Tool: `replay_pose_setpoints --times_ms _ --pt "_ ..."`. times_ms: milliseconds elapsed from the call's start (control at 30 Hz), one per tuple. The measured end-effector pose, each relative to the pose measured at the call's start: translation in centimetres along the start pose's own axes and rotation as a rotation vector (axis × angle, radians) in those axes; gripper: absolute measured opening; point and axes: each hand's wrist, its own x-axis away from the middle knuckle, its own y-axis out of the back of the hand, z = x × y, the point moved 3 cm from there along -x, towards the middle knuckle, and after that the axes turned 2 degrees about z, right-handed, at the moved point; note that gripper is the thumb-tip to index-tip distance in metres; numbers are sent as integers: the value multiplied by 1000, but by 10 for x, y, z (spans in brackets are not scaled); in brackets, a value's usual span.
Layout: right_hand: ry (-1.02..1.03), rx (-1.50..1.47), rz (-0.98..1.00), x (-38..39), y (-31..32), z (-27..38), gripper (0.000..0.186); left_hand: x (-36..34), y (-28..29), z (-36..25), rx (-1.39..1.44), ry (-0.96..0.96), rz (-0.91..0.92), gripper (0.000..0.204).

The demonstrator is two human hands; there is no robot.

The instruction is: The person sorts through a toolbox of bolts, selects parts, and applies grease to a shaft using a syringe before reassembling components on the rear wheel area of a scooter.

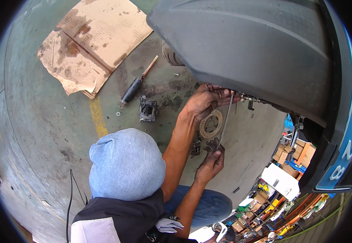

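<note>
Head view: a person in a blue cap crouches under a dark fender. The left hand [206, 101] pinches the top of a thin metal rod [225, 119] against a fitting; the right hand [211, 160] grips its lower end. The rod looks slim, straight and grimy. Greasy fingers could let it slip, probably dropping it toward the brake disc [210, 124] just behind the grip. A caliper [148, 109] lies well left.
</note>
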Motion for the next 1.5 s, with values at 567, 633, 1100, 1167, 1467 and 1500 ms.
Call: replay_pose_setpoints --times_ms 567,633,1100,1167,1467,1500 --pt "52 -5 -375 -12 -36 7 43 -23 27 29 316 53 294 23" --pt "30 -21 -370 -9 -36 20 40 -18 19 19 210 28 250 24" --pt "-193 -387 -311 -10 -42 15 40 3 4 5 -66 54 133 28" --pt "-106 -567 -345 -13 -43 3 38 -3 5 18 18 144 233 28" --pt "143 -401 -258 -8 -44 -11 38 6 0 9 -199 109 133 32" --pt "208 -150 -332 -6 -43 -7 41 6 2 11 -208 107 129 31"
